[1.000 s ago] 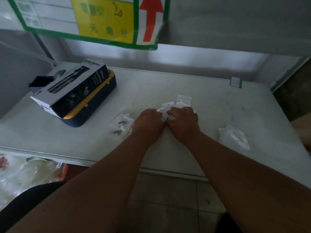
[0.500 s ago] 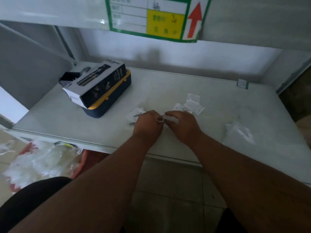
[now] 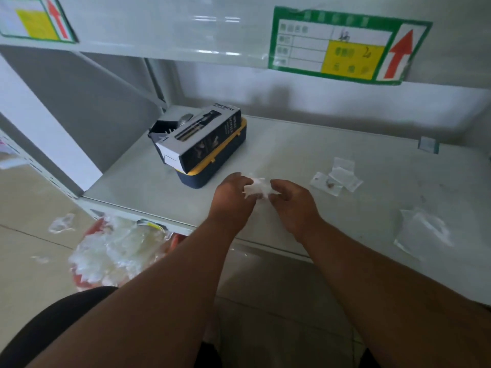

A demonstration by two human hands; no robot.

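Here, left hand [image 3: 230, 199] and right hand [image 3: 291, 201] hold a plastic packet [image 3: 256, 188], fingers [image 3: 277, 185] clamped on it, blue case [image 3: 207, 177] at ten o'clock.

Small crumpled clear plastic bag [image 3: 257, 189], contents perhaps hidden, above the shelf's front edge, between both hands

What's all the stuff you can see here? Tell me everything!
crumpled bag: one, clear-white, between both hands
small bags: a few, clear, on shelf right of hands
loose bag: one, clear, shelf's right end
carton: one, black and white, atop the case
case: one, navy and yellow, shelf's back left
labels: two, green with red arrows, shelf edge above
shelf: one, pale grey, before the person
bin: one, red, full of plastic, floor lower left
left hand: one, gripping the crumpled bag
right hand: one, pinching the crumpled bag
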